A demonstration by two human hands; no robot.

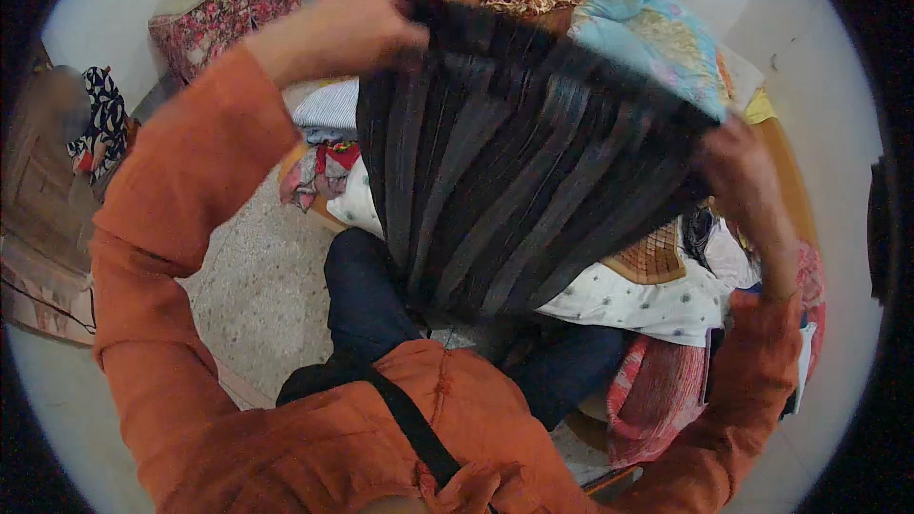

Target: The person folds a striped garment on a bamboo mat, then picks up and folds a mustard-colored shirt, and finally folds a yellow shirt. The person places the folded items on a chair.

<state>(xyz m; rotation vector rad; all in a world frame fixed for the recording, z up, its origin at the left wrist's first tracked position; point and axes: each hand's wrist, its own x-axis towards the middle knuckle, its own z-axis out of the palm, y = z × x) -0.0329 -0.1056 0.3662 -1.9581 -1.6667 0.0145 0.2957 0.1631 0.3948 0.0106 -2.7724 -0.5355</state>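
Note:
A black and grey striped cloth (495, 162) hangs spread out in front of me, with a darker band along its upper edge; whether it is a skirt or another garment I cannot tell. My left hand (367, 27) is closed on its upper left corner, raised high. Lower down, my right hand (741, 157) grips the upper right corner, so the top edge slopes down to the right. Both hands are slightly blurred, and the cloth hides some fingertips. The lower hem hangs just above my dark-trousered legs.
Behind the cloth is a bed with a white patterned sheet (633, 305), a brown checked cloth (657, 255) and a light blue floral bundle (657, 33). Folded clothes (327, 107) lie left. A floral-covered chest (224, 14) stands far left, near a wooden door (43, 190) and a blurred person.

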